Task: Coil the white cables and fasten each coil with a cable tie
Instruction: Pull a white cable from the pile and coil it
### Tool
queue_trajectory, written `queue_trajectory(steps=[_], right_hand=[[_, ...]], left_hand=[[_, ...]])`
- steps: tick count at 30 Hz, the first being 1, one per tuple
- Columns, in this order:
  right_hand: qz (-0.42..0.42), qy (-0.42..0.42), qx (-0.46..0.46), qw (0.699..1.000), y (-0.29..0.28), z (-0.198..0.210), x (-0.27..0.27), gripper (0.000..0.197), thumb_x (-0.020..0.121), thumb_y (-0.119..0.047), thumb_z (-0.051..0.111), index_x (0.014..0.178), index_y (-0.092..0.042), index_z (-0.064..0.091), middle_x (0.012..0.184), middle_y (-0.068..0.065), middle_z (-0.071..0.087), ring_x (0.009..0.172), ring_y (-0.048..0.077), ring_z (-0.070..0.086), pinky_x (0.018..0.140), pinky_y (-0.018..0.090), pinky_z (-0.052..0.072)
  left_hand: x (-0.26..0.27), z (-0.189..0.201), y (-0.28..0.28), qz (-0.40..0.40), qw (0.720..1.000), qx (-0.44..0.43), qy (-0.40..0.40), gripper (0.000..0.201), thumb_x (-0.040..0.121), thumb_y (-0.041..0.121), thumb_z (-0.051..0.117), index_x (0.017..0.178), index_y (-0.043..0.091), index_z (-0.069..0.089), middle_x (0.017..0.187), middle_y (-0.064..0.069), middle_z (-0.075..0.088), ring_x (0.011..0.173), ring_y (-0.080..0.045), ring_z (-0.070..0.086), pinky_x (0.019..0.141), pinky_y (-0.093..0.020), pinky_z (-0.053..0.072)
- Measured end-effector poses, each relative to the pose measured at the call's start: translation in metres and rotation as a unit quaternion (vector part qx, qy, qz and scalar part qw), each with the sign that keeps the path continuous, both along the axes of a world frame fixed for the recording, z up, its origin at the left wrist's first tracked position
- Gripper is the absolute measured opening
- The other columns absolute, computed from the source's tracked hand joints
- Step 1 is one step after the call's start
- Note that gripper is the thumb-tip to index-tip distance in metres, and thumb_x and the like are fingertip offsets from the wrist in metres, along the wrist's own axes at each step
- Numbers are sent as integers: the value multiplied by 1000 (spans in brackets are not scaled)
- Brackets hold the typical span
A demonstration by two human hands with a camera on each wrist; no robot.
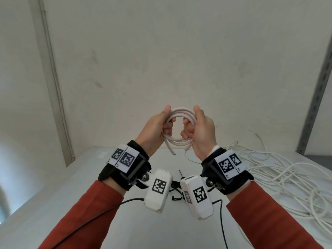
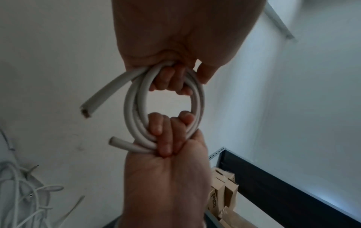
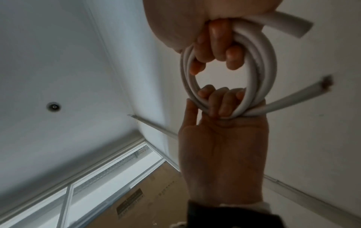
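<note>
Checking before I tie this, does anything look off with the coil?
Two cut ends stick out loose from the thick white cable coil, one by the left hand, one by the right hand. No cable tie shows on it yet.

left half of the table point(image 1: 59, 186) is bare, right side's clogged with loose cables point(image 1: 280, 177), black cable ties point(image 1: 177, 186) mid-table.

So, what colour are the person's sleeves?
Rust red sleeves, clearest in the head view.

A pale wall point(image 1: 161, 60) stands behind a grey table point(image 1: 53, 203). A metal rack post point(image 1: 316, 97) is at right. Daylight comes through a window point(image 3: 87, 192).
</note>
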State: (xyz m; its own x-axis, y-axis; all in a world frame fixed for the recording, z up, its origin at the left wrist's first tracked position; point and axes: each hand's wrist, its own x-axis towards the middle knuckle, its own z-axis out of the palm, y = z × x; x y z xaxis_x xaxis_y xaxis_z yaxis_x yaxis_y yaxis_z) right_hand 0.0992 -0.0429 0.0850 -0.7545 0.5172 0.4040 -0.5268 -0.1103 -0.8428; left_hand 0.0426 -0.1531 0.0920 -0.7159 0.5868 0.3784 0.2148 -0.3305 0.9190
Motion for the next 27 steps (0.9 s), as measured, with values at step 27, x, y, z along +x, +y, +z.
queue_trajectory(steps=[27], right_hand=[[-88, -31, 296, 951, 17, -8, -1, 25, 98, -28, 47, 75, -17, 50, 66, 0, 52, 63, 15, 47, 64, 36, 41]], left_hand=[[-13, -12, 3, 13, 995, -88, 38, 39, 98, 37, 45, 68, 13, 49, 56, 5, 40, 49, -11, 40, 66, -29, 37]])
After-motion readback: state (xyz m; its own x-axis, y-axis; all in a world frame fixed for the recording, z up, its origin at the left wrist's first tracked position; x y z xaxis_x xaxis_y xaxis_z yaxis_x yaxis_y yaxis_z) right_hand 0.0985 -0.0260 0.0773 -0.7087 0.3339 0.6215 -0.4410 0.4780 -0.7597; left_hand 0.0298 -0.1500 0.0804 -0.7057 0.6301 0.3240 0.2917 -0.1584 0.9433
